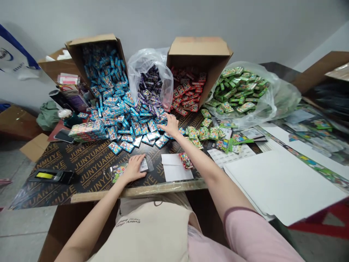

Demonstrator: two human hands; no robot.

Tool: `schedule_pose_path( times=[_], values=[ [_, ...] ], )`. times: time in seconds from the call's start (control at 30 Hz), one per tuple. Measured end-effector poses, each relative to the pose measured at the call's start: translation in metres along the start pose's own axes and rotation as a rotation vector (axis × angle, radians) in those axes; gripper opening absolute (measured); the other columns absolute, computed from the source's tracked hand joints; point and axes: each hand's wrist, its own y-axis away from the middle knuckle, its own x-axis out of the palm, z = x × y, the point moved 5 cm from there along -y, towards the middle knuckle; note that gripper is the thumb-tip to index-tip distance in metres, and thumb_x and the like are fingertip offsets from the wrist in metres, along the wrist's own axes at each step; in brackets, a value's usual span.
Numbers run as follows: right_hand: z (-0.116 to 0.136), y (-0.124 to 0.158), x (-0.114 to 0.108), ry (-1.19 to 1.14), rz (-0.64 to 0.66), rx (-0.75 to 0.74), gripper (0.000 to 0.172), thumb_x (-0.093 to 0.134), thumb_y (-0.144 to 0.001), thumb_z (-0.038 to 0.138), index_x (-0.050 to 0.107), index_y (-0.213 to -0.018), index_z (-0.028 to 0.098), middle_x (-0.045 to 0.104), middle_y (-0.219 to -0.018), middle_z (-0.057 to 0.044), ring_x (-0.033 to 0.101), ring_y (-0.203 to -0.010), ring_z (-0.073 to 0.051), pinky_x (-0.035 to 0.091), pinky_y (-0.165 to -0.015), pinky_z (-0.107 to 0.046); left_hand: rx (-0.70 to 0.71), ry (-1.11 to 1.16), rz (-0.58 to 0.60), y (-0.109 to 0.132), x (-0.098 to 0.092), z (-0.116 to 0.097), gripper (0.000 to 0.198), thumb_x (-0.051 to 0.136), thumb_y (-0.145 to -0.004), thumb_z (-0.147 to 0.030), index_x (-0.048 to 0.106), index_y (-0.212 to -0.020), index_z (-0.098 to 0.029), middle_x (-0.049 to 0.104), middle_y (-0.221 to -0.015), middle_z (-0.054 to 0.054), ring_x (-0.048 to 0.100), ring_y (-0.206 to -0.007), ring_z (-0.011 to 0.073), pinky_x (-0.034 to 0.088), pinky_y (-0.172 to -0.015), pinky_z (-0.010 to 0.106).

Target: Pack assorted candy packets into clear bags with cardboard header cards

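My left hand (133,169) lies flat with its fingers stretched over a printed card in a clear plastic sleeve (117,171) near the table's front edge. A barcode shows beside the fingertips. My right hand (171,125) reaches forward over the front of the packet pile, thumb and fingers apart, and I see nothing held in it. Just beyond it are small blue packets (136,127) and purple packets (149,89). Green packets (203,133) lie to its right. Below my right forearm, a red packet (185,161) rests on a white paper sheet (174,167).
Behind stand a carton of blue packets (120,47), a carton of red packets (199,47) and a clear bag of green packets (280,91). At left lie a tape dispenser (51,177), a phone (64,136) and stacked packets (87,131). White sheets (283,182) cover the right side.
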Motion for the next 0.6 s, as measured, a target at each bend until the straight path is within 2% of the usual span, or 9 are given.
schedule_pose_path(
  times=[0.07,0.13,0.23,0.3,0.37,0.43,0.53,0.6],
  values=[
    [0.008,-0.025,0.004,-0.027,-0.007,0.005,0.069,0.069,-0.072,0.045,0.051,-0.131,0.015,0.06,-0.12,-0.019,0.051,-0.114,-0.037,0.038,-0.095,-0.054,-0.002,0.029,0.003,0.001,0.003,0.002,0.088,0.072,-0.063,-0.028,0.037,-0.142,-0.016,0.049,-0.138,0.017,0.045,-0.128,0.0321,0.029,-0.11,0.051],
    [0.016,-0.038,0.006,-0.08,-0.004,0.023,0.052,0.062,-0.078,0.038,0.057,-0.123,0.013,0.066,-0.106,-0.016,0.057,-0.103,-0.034,0.041,-0.093,-0.05,-0.008,0.063,0.013,0.004,0.001,0.004,0.09,0.074,-0.062,-0.027,0.036,-0.143,-0.017,0.048,-0.14,0.016,0.043,-0.13,0.0314,0.025,-0.113,0.052],
    [0.021,-0.027,0.001,-0.297,-0.061,0.15,0.038,0.049,-0.084,0.034,0.06,-0.114,0.013,0.069,-0.086,-0.011,0.063,-0.086,-0.027,0.046,-0.086,-0.043,-0.062,0.188,-0.043,0.007,-0.011,0.007,0.089,0.079,-0.059,-0.033,0.043,-0.139,-0.019,0.047,-0.142,0.016,0.041,-0.133,0.0324,0.019,-0.115,0.055],
    [0.027,0.004,0.001,-0.591,-0.065,0.252,0.041,0.05,-0.083,0.038,0.058,-0.115,0.015,0.067,-0.077,-0.006,0.065,-0.077,-0.024,0.05,-0.081,-0.041,-0.156,0.405,-0.171,0.004,-0.024,0.007,0.082,0.079,-0.061,-0.041,0.05,-0.134,-0.018,0.05,-0.14,0.016,0.045,-0.131,0.0316,0.025,-0.113,0.052],
    [0.043,0.049,0.006,-0.916,0.049,0.298,0.047,0.057,-0.079,0.042,0.054,-0.12,0.018,0.065,-0.071,-0.001,0.065,-0.071,-0.021,0.053,-0.078,-0.039,-0.291,0.728,-0.319,-0.002,-0.035,0.008,0.073,0.075,-0.066,-0.048,0.055,-0.129,-0.017,0.057,-0.132,0.015,0.054,-0.121,0.0284,0.038,-0.106,0.045],
    [0.062,0.099,0.008,-1.094,0.181,0.302,0.051,0.063,-0.078,0.043,0.051,-0.123,0.021,0.064,-0.07,0.002,0.065,-0.069,-0.018,0.054,-0.08,-0.039,-0.421,1.068,-0.393,-0.011,-0.038,0.004,0.065,0.071,-0.068,-0.054,0.06,-0.12,-0.016,0.066,-0.116,0.013,0.063,-0.105,0.0242,0.048,-0.094,0.038],
    [0.084,0.154,0.0,-1.043,0.319,0.221,0.052,0.065,-0.079,0.045,0.051,-0.125,0.024,0.067,-0.079,-0.001,0.066,-0.076,-0.02,0.054,-0.084,-0.042,-0.54,1.391,-0.362,-0.022,-0.036,-0.007,0.052,0.076,-0.061,-0.054,0.069,-0.094,-0.014,0.071,-0.084,0.007,0.065,-0.071,0.0156,0.051,-0.07,0.027],
    [0.09,0.168,-0.013,-0.89,0.304,0.066,0.062,0.071,-0.075,0.047,0.05,-0.129,0.026,0.067,-0.105,-0.007,0.064,-0.099,-0.025,0.049,-0.093,-0.046,-0.579,1.451,-0.304,-0.023,-0.033,-0.014,0.045,0.082,-0.054,-0.048,0.069,-0.079,-0.012,0.068,-0.069,0.003,0.059,-0.057,0.0113,0.047,-0.059,0.023]
  ],
)
